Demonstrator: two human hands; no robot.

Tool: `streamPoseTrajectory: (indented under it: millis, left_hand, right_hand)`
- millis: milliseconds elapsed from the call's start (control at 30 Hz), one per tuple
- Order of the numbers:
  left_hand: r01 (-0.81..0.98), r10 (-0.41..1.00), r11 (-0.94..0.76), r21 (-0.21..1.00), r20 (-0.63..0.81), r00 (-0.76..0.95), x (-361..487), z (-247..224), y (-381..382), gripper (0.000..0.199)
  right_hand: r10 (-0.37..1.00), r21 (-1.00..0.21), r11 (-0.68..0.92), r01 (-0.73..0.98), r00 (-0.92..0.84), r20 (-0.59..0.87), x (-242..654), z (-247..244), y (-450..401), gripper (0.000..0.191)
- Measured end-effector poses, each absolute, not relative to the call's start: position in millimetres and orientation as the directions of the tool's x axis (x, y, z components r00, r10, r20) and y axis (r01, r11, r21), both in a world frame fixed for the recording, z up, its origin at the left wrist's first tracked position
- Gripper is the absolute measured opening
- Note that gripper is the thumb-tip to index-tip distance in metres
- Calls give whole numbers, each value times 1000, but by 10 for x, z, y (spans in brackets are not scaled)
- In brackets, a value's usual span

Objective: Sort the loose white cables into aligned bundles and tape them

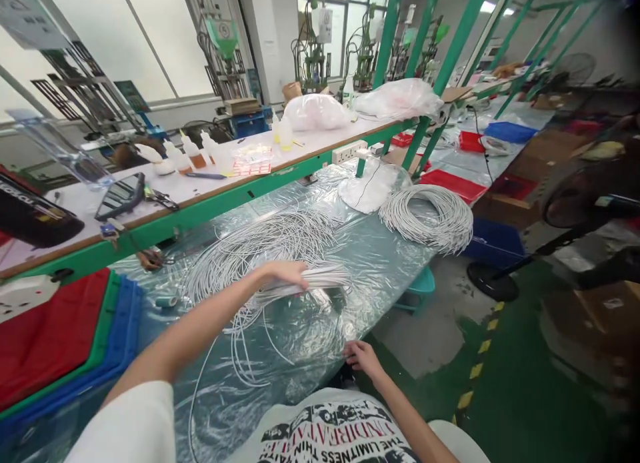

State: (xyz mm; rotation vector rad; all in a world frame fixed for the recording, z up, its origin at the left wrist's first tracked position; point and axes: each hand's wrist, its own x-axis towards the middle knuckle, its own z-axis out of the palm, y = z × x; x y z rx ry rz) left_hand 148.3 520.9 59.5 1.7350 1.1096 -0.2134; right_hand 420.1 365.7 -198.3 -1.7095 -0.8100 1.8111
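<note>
My left hand (pixel 287 274) is closed around a bundle of white cables (pixel 327 277), gripping it near the middle of the bench. Behind and left of that hand, a loose tangled heap of white cables (pixel 273 235) lies on the plastic-covered table (pixel 395 263). Several loose cable ends trail toward the table's front edge. My right hand (pixel 364 357) is at the front edge, below the bundle and apart from it. Its fingers are loosely bent and slightly apart, with nothing visible in them.
A neat coil of white cable (pixel 429 217) lies at the right table edge. Stacked red, green and blue bins (pixel 75 336) stand at the left. A raised shelf (pixel 220 186) with bottles and tools runs behind. A standing fan (pixel 500 276) is on the right.
</note>
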Motion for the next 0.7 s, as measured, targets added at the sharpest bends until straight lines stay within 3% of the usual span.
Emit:
streamPoseTrajectory:
  millis: [200,367,700]
  left_hand:
    - [678,614,102,728,-582,533,1806,1391,5532,16]
    - [463,677,272,843,-510,530,2043,1862,5510,14]
    - [335,833,14,942,-197,517,2408,2473,5488,24]
  right_hand:
    - [741,-734,-671,-105,-91,-665,4301,-1848,3780,20]
    - [741,-714,-669,-207,-98,-665,4294,-1806,3835,22]
    - [737,-713,-653,-254,4,-676,4568,-1907,3866,28]
